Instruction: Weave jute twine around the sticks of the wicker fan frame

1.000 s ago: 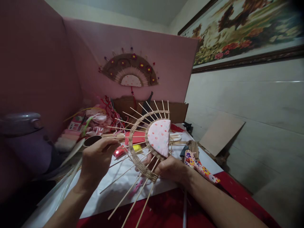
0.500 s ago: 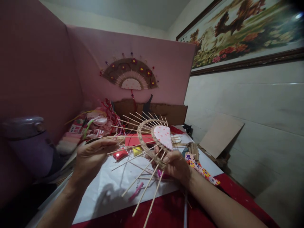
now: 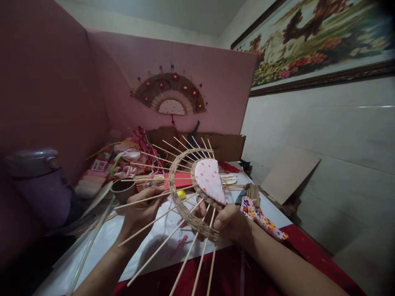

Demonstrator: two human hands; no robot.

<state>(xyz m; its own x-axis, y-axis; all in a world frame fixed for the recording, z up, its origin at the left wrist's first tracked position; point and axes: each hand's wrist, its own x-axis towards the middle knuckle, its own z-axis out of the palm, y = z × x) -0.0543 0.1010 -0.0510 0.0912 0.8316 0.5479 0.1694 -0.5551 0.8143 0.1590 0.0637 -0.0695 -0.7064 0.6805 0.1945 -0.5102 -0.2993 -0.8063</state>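
Note:
A half-round fan frame made of thin wooden sticks and braided twine is held up above the table. At its centre is a pink dotted half-round pad edged with twine. My right hand grips the frame at its lower right, thumb in front and fingers behind the sticks. My left hand is at the frame's left, fingers pressed together behind the sticks. Whatever it may pinch is hidden. The sticks fan out to the left and down, crossing in front of my left wrist.
A finished-looking fan hangs on the pink wall. Beyond my left hand stand a small brown cup and a purple bottle. Craft materials are heaped at the back left. A flowered cloth piece lies right, near the red cloth.
The fan frame has come closer and slightly left, and its sticks now pass in front of my left hand. My left hand has shifted right and down, uncovering the brown cup.

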